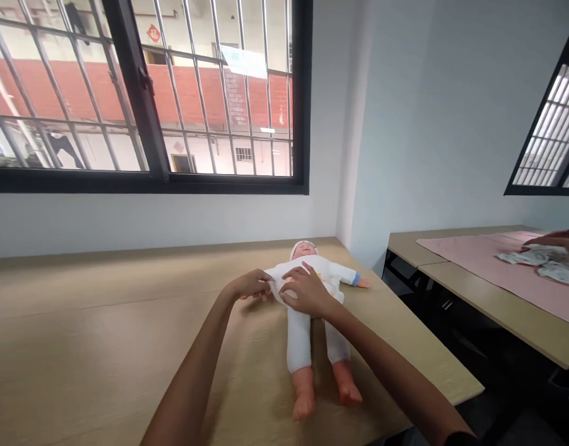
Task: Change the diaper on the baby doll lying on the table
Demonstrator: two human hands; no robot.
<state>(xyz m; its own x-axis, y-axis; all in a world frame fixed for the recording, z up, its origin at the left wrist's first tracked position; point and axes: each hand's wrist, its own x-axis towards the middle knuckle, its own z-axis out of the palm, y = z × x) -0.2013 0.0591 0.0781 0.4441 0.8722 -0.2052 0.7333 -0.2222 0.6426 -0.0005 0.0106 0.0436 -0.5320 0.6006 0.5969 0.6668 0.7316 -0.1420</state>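
Doll [304, 249] lies on its back, face up, on the desk [103, 347], in the half towards the right edge. Long axis runs from far edge to near edge: head just beside the far edge, close to the far right corner; feet [304, 396] point back towards the wearer. Torso lies directly ahead of both hands, across the line of neither forearm. Both hands are at the torso; the left works from its outer left side, the right reaches in over the legs and lies nearer the middle of the chest and belly.

Left hand [251, 284]: fingers bent and closed together, apparently pinching the edge of the white clothing [299, 344] at the side. Right hand [309, 292]: fingers loosely curved on the front of the clothing; whether they grip a fold cannot be told.

Materials: clothing is white, soft, rumpled at the waist, tube-shaped over the legs; blue cuff [356, 279] on the arm stretched towards the right edge. Feet smooth, rounded, reddish, plastic-like. Desk top flat, pale wood-look, slight sheen.

Beyond the right edge, on a second desk [479, 310]: smooth pink cloth [474, 260], crumpled patterned fabric [557, 272], another person's hand [560, 240] over it.
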